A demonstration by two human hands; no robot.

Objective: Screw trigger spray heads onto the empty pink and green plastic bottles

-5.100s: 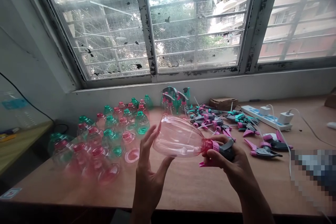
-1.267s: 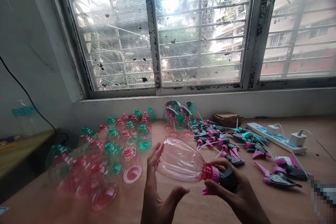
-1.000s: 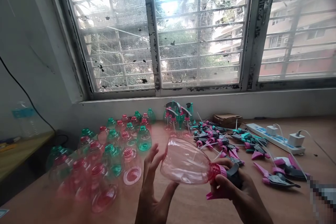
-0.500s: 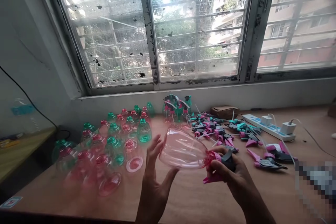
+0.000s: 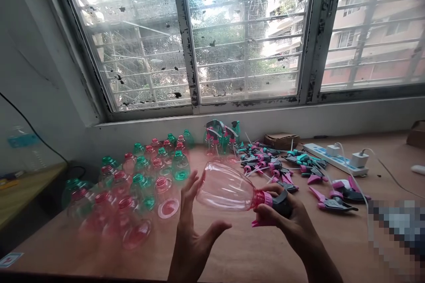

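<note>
1. My left hand (image 5: 199, 234) is spread, thumb well off the bottle; whether its fingers touch the base, I can't tell. If they miss, the base could swing loose.
2. My right hand (image 5: 287, 214) grips the dark-grey and pink plastic trigger spray head (image 5: 281, 204), apparently carrying most of the weight; a slip there could drop everything onto the brown worktop (image 5: 252, 254).
3. The collar could sit crooked if its threads catch badly.
4. The clear pink plastic bottle (image 5: 226, 188) lies nearly level at frame centre, base leftward: rounded, tapering to a redder neck, streaked with glare.
</note>
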